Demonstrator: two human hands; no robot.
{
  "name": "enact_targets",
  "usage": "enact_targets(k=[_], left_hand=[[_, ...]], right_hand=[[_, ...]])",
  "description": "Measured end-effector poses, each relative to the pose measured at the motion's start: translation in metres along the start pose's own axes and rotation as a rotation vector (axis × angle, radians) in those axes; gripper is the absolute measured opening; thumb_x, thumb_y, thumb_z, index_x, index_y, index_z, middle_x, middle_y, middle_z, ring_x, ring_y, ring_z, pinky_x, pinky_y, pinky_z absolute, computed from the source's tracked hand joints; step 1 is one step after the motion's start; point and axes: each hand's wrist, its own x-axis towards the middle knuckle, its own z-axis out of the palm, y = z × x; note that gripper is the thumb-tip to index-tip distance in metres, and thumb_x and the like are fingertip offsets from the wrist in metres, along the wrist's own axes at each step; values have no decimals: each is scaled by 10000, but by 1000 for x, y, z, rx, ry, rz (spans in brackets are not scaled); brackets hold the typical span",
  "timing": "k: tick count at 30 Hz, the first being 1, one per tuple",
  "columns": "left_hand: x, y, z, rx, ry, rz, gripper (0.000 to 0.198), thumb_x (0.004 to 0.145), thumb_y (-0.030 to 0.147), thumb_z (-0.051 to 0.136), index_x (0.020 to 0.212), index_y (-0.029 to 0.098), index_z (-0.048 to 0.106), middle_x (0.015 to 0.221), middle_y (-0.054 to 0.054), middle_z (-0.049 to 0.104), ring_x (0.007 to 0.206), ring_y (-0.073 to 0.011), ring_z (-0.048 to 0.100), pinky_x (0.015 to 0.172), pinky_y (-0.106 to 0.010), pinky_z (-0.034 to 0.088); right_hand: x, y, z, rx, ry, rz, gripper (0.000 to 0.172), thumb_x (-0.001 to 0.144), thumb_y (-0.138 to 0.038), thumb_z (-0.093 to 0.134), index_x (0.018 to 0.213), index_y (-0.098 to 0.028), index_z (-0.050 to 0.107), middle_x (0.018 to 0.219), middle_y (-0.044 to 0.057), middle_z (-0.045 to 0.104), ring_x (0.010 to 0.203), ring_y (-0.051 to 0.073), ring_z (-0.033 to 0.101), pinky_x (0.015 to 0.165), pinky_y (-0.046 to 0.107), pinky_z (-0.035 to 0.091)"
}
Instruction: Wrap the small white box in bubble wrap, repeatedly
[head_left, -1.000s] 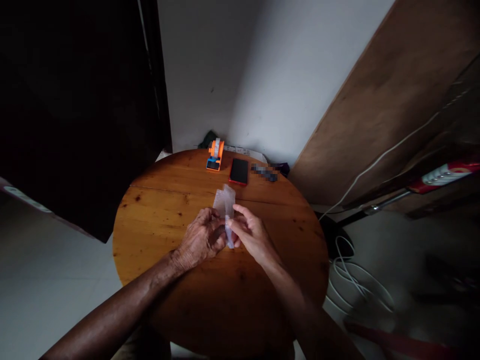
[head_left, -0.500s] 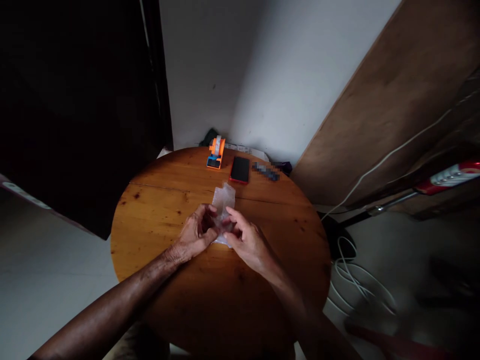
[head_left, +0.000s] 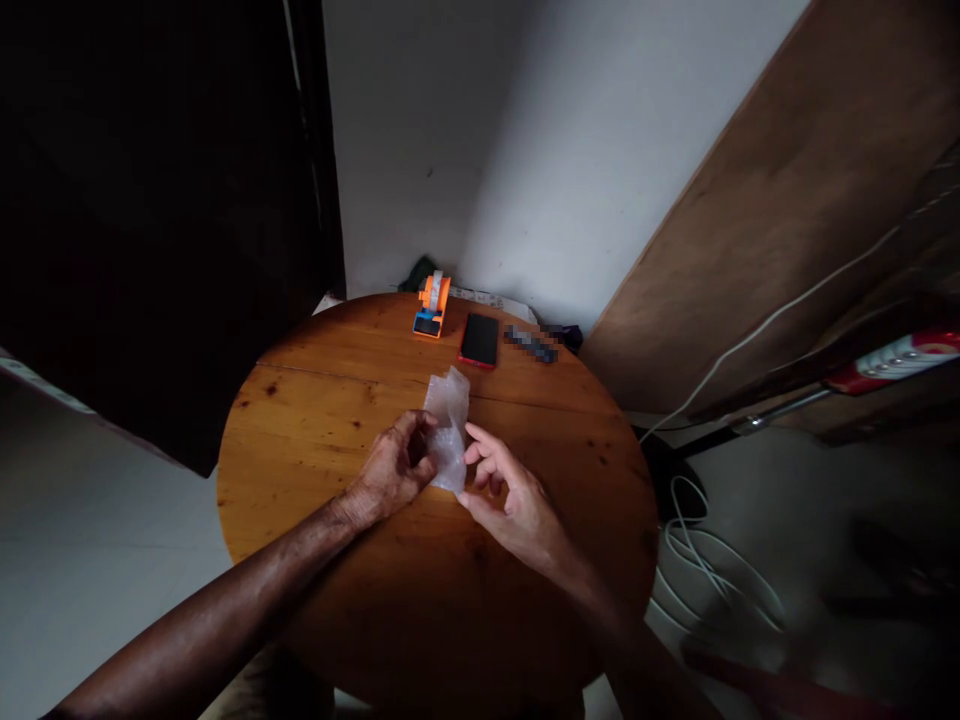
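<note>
Bubble wrap (head_left: 448,458), translucent, dimpled, round wooden table (head_left: 581,430)

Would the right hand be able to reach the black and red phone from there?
Probably yes: the phone lies ahead of the right hand, and the bubble wrap sits left of that path.

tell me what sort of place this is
Probably a corner of a home or small workroom: by a pale wall stands a round wooden table with an orange tape dispenser on it.
</note>
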Motion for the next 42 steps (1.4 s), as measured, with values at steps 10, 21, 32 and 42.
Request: enact_targets(k=[10,21,32,42], left_hand=[[3,-4,2,-33,5,20,394,730,143,587,1118,173,531,796,22,523,692,-109,474,618,-221,405],[5,0,2,7,20,33,333,794,276,620,1097,156,557,729,29,509,647,-106,471,591,-225,407],[-2,6,-2,170,33,276,144,842,294,617,918,185,564,877,-33,580,763,-147,552,689,-277,460],[0,1,4,314,56,365,141,827,247,646,939,185,585,928,-49,565,828,-168,566,738,-294,489]], right_hand=[[8,9,5,-8,210,-81,549,842,-117,515,1372,-255,473,1017,35,659,731,123,623,654,257,547],[16,1,16,-335,102,-231,566,895,-146,530,1442,-246,425,1058,65,706,929,226,647,888,417,520],[23,-28,12,-582,-73,-159,713,830,-74,507,1511,-153,312,1199,157,668,1072,294,601,961,502,442],[35,2,-3,-135,-109,-175,694,862,-54,401,1527,-202,268,1089,90,712,949,194,657,886,384,526]])
